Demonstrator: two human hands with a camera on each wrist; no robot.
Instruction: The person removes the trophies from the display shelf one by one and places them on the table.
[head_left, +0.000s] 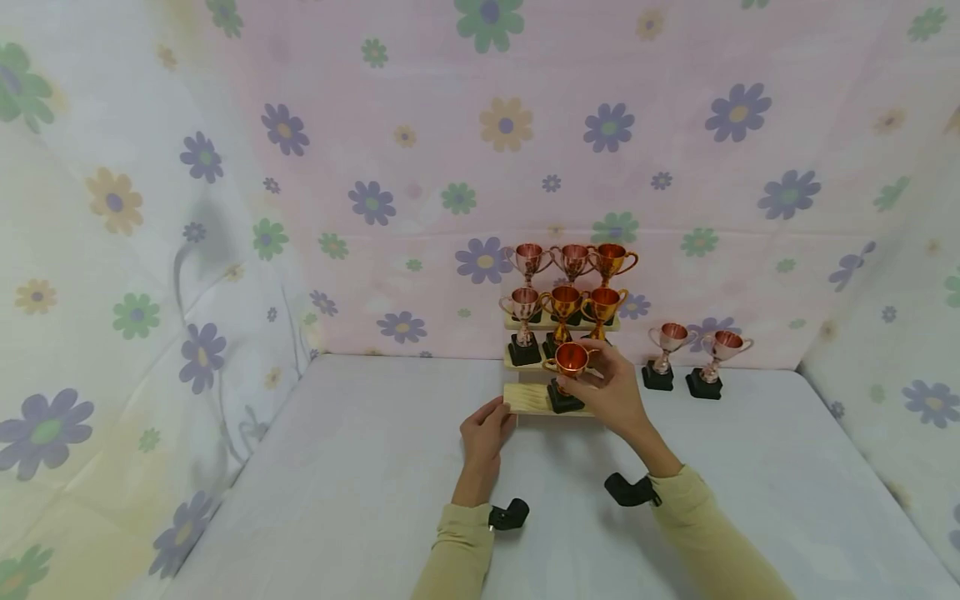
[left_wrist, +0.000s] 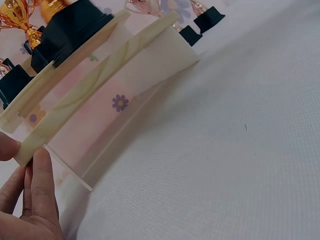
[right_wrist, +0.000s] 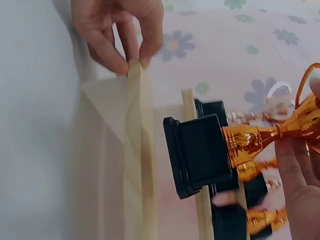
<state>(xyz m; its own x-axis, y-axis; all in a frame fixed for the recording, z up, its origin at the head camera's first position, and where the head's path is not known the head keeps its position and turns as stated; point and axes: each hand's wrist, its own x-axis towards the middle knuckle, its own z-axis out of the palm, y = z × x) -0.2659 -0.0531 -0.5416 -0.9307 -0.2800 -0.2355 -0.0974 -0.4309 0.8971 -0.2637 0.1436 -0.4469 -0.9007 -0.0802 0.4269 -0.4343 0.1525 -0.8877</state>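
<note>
My right hand grips a small gold trophy cup by its stem, over the lowest step of a tiered wooden stand. In the right wrist view the cup's black base hangs apart from the front board. My left hand pinches the left end of that same step between thumb and fingers. Behind, the middle step carries a rose-coloured trophy and two gold ones, one partly hidden by the right hand. On the top step stand two rose trophies and a gold one.
Right of the stand, two more rose trophies stand on the white table. A flowered cloth hangs close behind and at both sides. Each wrist wears a black camera.
</note>
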